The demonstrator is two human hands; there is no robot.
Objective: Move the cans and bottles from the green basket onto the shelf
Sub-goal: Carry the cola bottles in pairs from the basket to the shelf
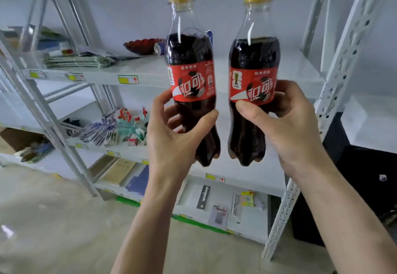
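I hold two cola bottles upright in front of a white metal shelf (268,67). Each has dark liquid, a red label and a yellow cap. My left hand (174,136) grips the left bottle (191,58) around its lower half. My right hand (285,123) grips the right bottle (254,58) the same way. Both bottles hang in the air at the height of the upper shelf board, a little apart from each other. A blue can (160,48) lies on that board behind the left bottle. A strip of green (193,222) shows at the floor under the shelf; the basket itself is hidden.
A red glass dish (140,45) and folded cloths (77,61) sit on the upper board's left part. The lower boards hold pens, small boxes, notebooks and papers. White perforated uprights (335,93) frame the shelf on the right. A black box (354,166) stands behind them.
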